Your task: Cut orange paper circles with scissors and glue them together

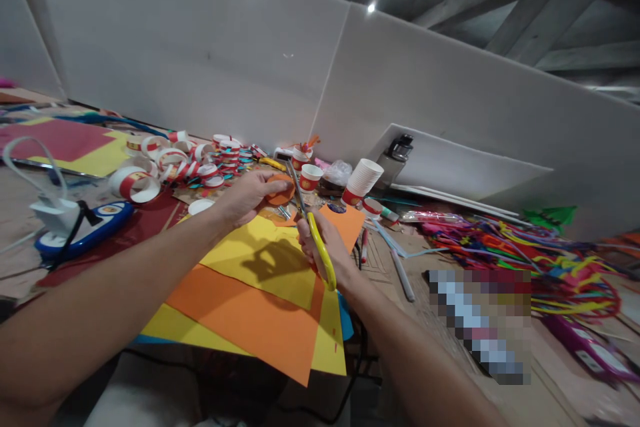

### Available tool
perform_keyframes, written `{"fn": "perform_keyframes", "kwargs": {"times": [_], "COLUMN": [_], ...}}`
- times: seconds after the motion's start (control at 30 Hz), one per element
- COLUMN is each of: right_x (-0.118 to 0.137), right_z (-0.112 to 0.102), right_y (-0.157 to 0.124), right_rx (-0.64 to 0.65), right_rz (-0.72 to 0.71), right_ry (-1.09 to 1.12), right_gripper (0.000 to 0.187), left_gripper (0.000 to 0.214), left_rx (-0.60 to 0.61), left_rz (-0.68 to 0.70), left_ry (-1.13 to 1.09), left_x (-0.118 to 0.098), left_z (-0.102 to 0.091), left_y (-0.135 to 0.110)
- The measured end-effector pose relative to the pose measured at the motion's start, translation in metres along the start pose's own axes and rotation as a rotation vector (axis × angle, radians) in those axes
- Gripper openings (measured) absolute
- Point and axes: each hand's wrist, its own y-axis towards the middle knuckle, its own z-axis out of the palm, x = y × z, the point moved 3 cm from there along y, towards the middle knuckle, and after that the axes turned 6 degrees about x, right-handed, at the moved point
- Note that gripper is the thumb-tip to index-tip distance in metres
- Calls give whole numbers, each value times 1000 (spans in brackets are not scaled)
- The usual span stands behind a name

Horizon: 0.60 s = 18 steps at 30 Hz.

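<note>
Between the fingers and thumb of my left hand (253,195) is a small rounded piece of orange paper (280,191). My right hand (324,240) grips yellow-handled scissors (320,247), their metal blades pointing up and away. The blades are right beside the orange piece; whether they touch it I cannot tell. Below both hands lie overlapping sheets: a yellow sheet (250,253) with the hands' shadow on it, and an orange sheet (250,320) under it. A white paper disc (201,207) rests near my left wrist.
Cut paper-cup rings (135,185) are heaped at the left, near a blue-and-white power strip (85,230). Behind my hands stand a paper cup (311,178), a tilted cup stack (363,180) and a dark bottle (395,163). Colourful pipe cleaners (505,240) spread at the right.
</note>
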Motion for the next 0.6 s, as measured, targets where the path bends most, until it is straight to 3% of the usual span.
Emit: {"fn": "perform_keyframes", "kwargs": {"times": [0.4,0.6], "right_x": [-1,-1], "right_z": [-1,-2], "right_y": [1,1], "right_rx": [12,28], "right_rz": [-32,-46], "right_ry": [-63,-102], "right_gripper": [29,29], "left_gripper": [29,30], "left_rx": [-28,18], "left_rz": [41,11], "left_ry": [74,95], "left_x": [-1,3], "left_z": [-3,-2], "left_y": [1,2]}}
